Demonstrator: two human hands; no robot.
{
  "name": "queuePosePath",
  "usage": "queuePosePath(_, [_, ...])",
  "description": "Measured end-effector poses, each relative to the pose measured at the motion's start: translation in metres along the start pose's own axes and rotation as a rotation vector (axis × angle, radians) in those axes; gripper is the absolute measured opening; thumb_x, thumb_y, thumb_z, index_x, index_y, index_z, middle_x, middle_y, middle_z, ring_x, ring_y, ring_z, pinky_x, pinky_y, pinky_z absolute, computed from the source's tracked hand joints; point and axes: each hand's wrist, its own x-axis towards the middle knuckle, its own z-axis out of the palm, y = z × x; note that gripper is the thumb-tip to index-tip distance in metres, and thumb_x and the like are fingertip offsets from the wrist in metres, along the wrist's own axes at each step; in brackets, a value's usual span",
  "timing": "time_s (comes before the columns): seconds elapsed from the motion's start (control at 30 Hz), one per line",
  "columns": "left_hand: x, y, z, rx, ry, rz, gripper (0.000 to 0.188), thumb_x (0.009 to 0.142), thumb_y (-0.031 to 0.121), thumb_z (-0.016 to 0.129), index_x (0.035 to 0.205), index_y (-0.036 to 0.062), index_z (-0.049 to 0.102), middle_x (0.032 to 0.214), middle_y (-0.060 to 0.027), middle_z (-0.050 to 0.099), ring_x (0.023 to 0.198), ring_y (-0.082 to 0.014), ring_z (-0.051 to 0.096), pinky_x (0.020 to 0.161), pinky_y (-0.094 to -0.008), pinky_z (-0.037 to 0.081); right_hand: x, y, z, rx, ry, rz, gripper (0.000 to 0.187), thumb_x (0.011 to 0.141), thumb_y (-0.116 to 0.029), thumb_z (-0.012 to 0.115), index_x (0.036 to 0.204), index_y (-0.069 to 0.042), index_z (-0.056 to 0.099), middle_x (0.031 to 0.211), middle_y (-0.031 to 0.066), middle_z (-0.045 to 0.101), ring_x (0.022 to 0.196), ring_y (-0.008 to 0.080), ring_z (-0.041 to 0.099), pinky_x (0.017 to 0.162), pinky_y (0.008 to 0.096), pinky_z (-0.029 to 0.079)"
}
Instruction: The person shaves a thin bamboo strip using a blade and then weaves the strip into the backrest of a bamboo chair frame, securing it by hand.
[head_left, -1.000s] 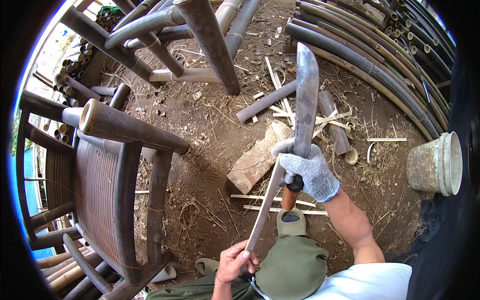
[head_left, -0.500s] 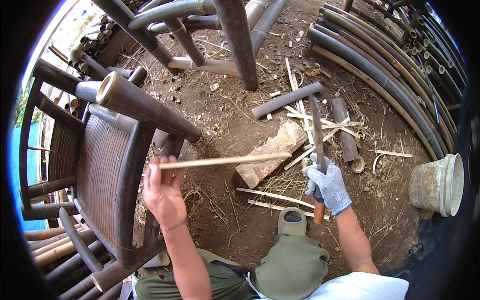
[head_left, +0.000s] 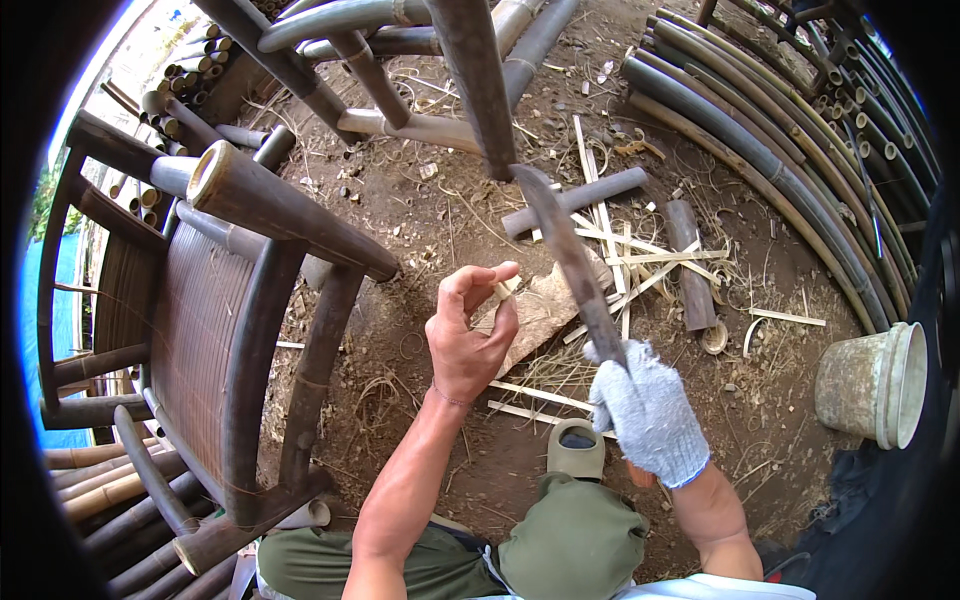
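Note:
My bare left hand (head_left: pixel 468 335) is closed in a pinch on a pale bamboo strip (head_left: pixel 507 288), seen nearly end-on; most of its length is hidden. This hand is over a rough wooden block (head_left: pixel 560 305) lying on the ground. In its grey knitted glove, my right hand (head_left: pixel 650 415) grips a machete (head_left: pixel 575 260). The long dark blade points up and to the left, beyond the block and to the right of my left hand. Part of the brown handle (head_left: pixel 640 474) shows below the glove.
Pale split strips (head_left: pixel 640 257) lie crossed past the block, beside dark bamboo pieces (head_left: pixel 690 260). A bamboo chair (head_left: pixel 205 330) stands left, another bamboo frame (head_left: pixel 470 80) at the far side. Right are stacked poles (head_left: pixel 740 150) and a dirty white bucket (head_left: pixel 868 385). My sandal (head_left: pixel 577 447) is near the block.
My left hand has moved right to the block, turning the strip from crosswise to nearly end-on. The machete has tilted left, and my right hand is slightly lower.

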Motion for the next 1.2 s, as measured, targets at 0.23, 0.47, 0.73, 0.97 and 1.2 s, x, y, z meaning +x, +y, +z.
queuePosePath(0.23, [-0.012,-0.004,0.011,0.111,-0.075,0.089,0.040,0.086,-0.011,0.068,0.118,0.0018,0.046,0.120,-0.0209,0.069,0.117,-0.0271,0.068,0.097,-0.0343,0.059,0.011,0.001,0.014,-0.265,0.037,-0.249,0.021,0.099,-0.012,0.056,0.111,0.005,0.061,0.080,0.0232,0.064,0.072,0.0408,0.066,0.062,0.0468,0.053])
queuePosePath(0.47, [-0.015,-0.001,0.014,0.170,-0.126,0.127,0.046,0.082,-0.012,0.068,0.120,0.0021,0.047,0.120,-0.0190,0.070,0.112,-0.0261,0.070,0.093,-0.0341,0.060,0.009,0.004,0.017,-0.198,0.040,-0.196,0.021,0.098,-0.011,0.057,0.111,0.005,0.061,0.082,0.0249,0.065,0.072,0.0410,0.066,0.062,0.0470,0.053])
queuePosePath(0.73, [-0.015,-0.001,0.014,0.176,-0.120,0.116,0.046,0.083,-0.012,0.068,0.121,0.0017,0.047,0.118,-0.0179,0.071,0.111,-0.0252,0.071,0.093,-0.0342,0.059,0.008,0.007,0.015,-0.241,-0.030,-0.181,0.023,0.098,-0.012,0.057,0.111,0.006,0.060,0.083,0.0238,0.065,0.071,0.0393,0.067,0.061,0.0464,0.053])
queuePosePath(0.97, [-0.008,0.003,0.016,0.175,-0.130,0.102,0.045,0.083,-0.011,0.068,0.120,0.0009,0.047,0.118,-0.0185,0.071,0.111,-0.0254,0.071,0.095,-0.0345,0.059,0.015,0.007,0.020,-0.356,0.041,-0.200,0.017,0.098,-0.014,0.058,0.102,0.003,0.062,0.072,0.0207,0.063,0.066,0.0372,0.066,0.056,0.0447,0.053])
queuePosePath(1.2, [0.048,0.098,-0.009,0.676,-0.327,-0.157,0.030,0.089,0.000,0.066,0.117,-0.0028,0.059,0.115,-0.0228,0.070,0.121,-0.0310,0.065,0.108,-0.0415,0.049,0.034,0.005,0.008,-0.562,0.074,-0.138,0.018,0.098,-0.016,0.059,0.093,0.001,0.062,0.071,0.0189,0.063,0.064,0.0350,0.066,0.056,0.0427,0.054])
